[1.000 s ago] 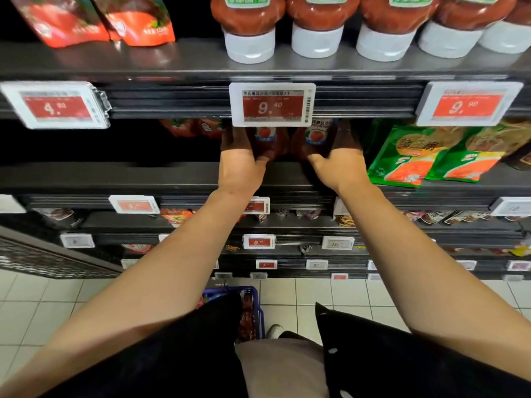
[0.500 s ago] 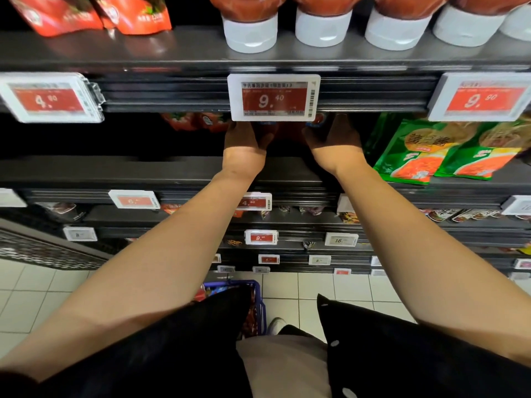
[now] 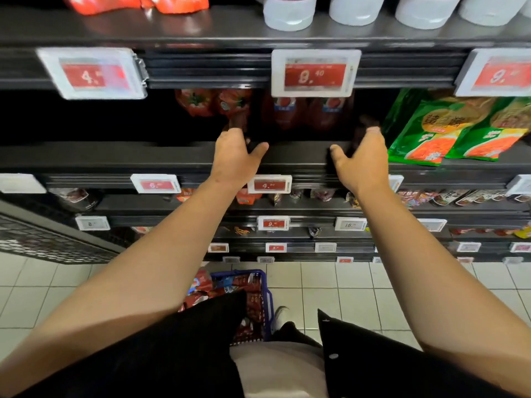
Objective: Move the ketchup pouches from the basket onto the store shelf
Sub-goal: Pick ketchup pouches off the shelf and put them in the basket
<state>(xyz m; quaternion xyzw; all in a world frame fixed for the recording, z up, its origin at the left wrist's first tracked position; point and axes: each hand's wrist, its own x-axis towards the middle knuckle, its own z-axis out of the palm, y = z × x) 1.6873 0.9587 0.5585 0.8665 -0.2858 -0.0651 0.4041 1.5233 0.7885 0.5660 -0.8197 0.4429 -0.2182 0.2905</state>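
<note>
Dark metal store shelf (image 3: 143, 156) across the middle, with white price tags (image 3: 315, 73) on the rail above and pale floor tiles (image 3: 344, 285) below at 6 o'clock. Left hand (image 3: 234, 159) and right hand (image 3: 363, 160) at the shelf front, fingers relaxed and holding nothing, just before the ketchup pouches (image 3: 304, 113) standing far back at 12 o'clock. More pouches in the blue basket (image 3: 268, 305) on the floor; green bags (image 3: 431, 130) at 2 o'clock.
</note>
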